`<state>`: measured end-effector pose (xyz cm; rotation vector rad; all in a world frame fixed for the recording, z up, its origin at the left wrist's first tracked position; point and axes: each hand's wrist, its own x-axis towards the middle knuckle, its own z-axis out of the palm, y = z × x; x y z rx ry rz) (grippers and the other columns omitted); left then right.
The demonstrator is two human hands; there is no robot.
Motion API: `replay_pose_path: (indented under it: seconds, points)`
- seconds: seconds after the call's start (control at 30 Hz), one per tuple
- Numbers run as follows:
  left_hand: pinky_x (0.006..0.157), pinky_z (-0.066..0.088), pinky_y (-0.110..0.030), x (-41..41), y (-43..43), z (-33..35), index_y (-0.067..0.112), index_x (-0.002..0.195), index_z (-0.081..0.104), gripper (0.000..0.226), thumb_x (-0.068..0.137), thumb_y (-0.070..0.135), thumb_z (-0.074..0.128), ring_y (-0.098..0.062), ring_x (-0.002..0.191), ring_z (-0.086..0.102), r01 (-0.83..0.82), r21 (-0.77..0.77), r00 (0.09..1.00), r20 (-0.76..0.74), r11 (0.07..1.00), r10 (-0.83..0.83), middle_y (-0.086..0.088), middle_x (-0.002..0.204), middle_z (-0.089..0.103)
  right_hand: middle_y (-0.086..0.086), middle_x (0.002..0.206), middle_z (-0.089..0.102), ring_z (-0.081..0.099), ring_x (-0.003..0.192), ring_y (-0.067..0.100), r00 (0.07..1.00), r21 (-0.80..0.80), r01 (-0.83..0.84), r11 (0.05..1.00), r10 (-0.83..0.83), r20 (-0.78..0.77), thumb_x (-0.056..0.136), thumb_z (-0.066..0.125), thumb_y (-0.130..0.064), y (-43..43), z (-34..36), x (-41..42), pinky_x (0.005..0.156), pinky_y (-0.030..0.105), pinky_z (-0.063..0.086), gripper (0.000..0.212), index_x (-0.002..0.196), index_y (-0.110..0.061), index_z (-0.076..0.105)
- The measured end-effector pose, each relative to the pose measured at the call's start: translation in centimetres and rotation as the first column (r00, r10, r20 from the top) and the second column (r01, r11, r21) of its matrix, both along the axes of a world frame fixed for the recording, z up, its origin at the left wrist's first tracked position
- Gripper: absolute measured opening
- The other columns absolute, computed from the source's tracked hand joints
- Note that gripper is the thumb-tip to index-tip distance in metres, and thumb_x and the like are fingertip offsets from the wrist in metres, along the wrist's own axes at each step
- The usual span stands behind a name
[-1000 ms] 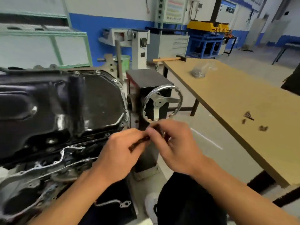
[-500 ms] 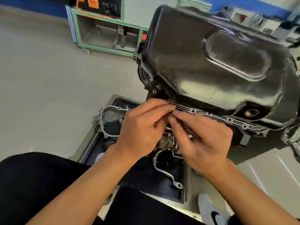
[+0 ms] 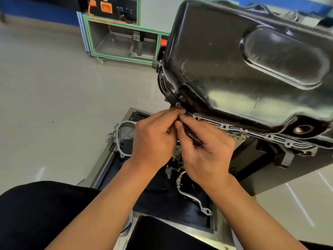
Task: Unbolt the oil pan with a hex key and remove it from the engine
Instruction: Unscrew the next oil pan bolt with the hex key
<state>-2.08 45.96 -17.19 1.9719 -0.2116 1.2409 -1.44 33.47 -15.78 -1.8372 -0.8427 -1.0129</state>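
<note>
— Where's the oil pan (image 3: 243, 69)?
— Up at the right, bottom side toward us, black and glossy. Its flange (image 3: 234, 127) runs along the near edge with a row of holes, and one bolt (image 3: 177, 104) sits at the left corner.
— And the hands?
— Both are at that corner, just under the bolt. The right hand (image 3: 207, 152) has its grip curled round a dark hex key (image 3: 192, 137), which points up toward the flange. The left hand (image 3: 153, 139) pinches the key's far end, fingertips touching the right's.
— Anything below?
— A tray (image 3: 106, 170) on the floor, with a bent pipe (image 3: 189, 195) and a grey cover (image 3: 124, 138) in it. A green-framed cart (image 3: 122, 42) stands well behind.
</note>
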Motion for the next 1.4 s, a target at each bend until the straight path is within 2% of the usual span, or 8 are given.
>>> replay_pose_path:
  seconds: [0.23, 0.37, 0.63, 0.8, 0.97, 1.1, 1.23, 1.4]
  points:
    - [0.074, 0.037, 0.0, 0.7, 0.2, -0.1, 0.003, 0.097, 0.076, 0.017, 0.086, -0.006, 0.068, 0.016, 0.079, 0.05, 0.007, -0.009, 1.0, -0.006, 1.0, -0.007, 0.001, 0.082, 0.073, 0.01, 0.097, 0.077, 0.071, 0.09, 0.01, 0.999, 0.018, 0.038, 0.999, -0.038, -0.016, 0.088, 0.074, -0.002, 0.5, 0.1, 0.5, 0.086, 0.018, 0.056, 0.016, 0.103, 0.002, 0.075]
    - [0.071, 0.034, 0.001, 1.1, 0.4, -0.2, 0.004, 0.092, 0.076, 0.017, 0.085, -0.008, 0.067, 0.021, 0.075, 0.049, 0.018, 0.003, 1.0, -0.008, 1.0, -0.018, 0.021, 0.078, 0.054, 0.01, 0.096, 0.077, 0.071, 0.088, 0.011, 0.999, 0.021, 0.042, 0.999, -0.042, -0.02, 0.088, 0.073, -0.003, 0.8, 0.0, 0.6, 0.085, 0.017, 0.055, 0.016, 0.103, 0.002, 0.075]
    - [0.067, 0.033, 0.001, 1.3, 0.6, 0.1, 0.006, 0.092, 0.076, 0.017, 0.086, -0.006, 0.066, 0.019, 0.07, 0.049, 0.029, -0.012, 0.998, -0.047, 1.0, -0.03, 0.025, 0.076, 0.049, 0.011, 0.098, 0.076, 0.069, 0.09, 0.009, 0.997, 0.036, 0.066, 0.997, -0.064, -0.052, 0.091, 0.068, -0.006, 1.4, -0.2, 0.6, 0.089, 0.013, 0.052, 0.019, 0.106, 0.003, 0.074]
    - [0.066, 0.046, -0.013, 1.0, 1.4, 0.9, 0.005, 0.099, 0.076, 0.016, 0.091, 0.0, 0.063, 0.003, 0.074, 0.059, 0.103, 0.043, 0.991, -0.086, 0.994, -0.099, 0.004, 0.088, 0.073, 0.01, 0.097, 0.076, 0.068, 0.09, 0.006, 0.991, 0.087, 0.099, 0.991, -0.091, -0.097, 0.092, 0.067, -0.01, 2.1, -0.2, 0.3, 0.087, 0.013, 0.053, 0.021, 0.107, 0.003, 0.074]
    - [0.071, 0.057, -0.029, 1.1, 2.8, 1.4, 0.002, 0.104, 0.076, 0.022, 0.096, 0.006, 0.056, -0.014, 0.087, 0.07, 0.19, 0.108, 0.982, -0.032, 0.976, -0.188, -0.005, 0.102, 0.075, 0.007, 0.094, 0.076, 0.07, 0.085, 0.008, 0.987, 0.14, 0.111, 0.984, -0.093, -0.128, 0.091, 0.067, -0.011, 2.9, 0.1, 0.1, 0.084, 0.014, 0.055, 0.022, 0.108, 0.002, 0.074]
    - [0.07, 0.055, -0.022, 1.6, 2.6, 1.0, 0.001, 0.101, 0.075, 0.02, 0.096, 0.005, 0.056, -0.01, 0.084, 0.068, 0.178, 0.096, 0.984, 0.006, 0.979, -0.18, -0.005, 0.099, 0.074, 0.006, 0.094, 0.076, 0.07, 0.086, 0.008, 0.989, 0.172, 0.11, 0.979, -0.09, -0.121, 0.089, 0.071, -0.009, 2.9, 0.3, -0.1, 0.082, 0.016, 0.056, 0.021, 0.107, 0.002, 0.074]
    - [0.075, 0.043, -0.007, 1.9, 2.2, 0.3, 0.0, 0.096, 0.075, 0.023, 0.098, 0.011, 0.055, 0.007, 0.086, 0.058, 0.149, 0.068, 0.986, 0.059, 0.987, -0.153, 0.007, 0.097, 0.066, 0.008, 0.091, 0.077, 0.069, 0.079, 0.006, 0.995, 0.168, 0.065, 0.984, -0.05, -0.091, 0.086, 0.076, -0.004, 2.8, 0.3, -0.5, 0.077, 0.014, 0.054, 0.02, 0.105, 0.002, 0.074]
    - [0.081, 0.042, -0.003, 1.8, 2.3, -0.3, -0.004, 0.097, 0.074, 0.013, 0.087, -0.002, 0.067, 0.001, 0.089, 0.059, 0.08, 0.044, 0.992, 0.098, 0.996, -0.084, -0.004, 0.095, 0.071, 0.01, 0.086, 0.076, 0.069, 0.074, 0.013, 0.993, 0.137, -0.037, 0.99, 0.052, -0.108, 0.084, 0.078, -0.005, 2.8, 0.6, -0.4, 0.075, 0.02, 0.057, 0.021, 0.103, 0.004, 0.075]
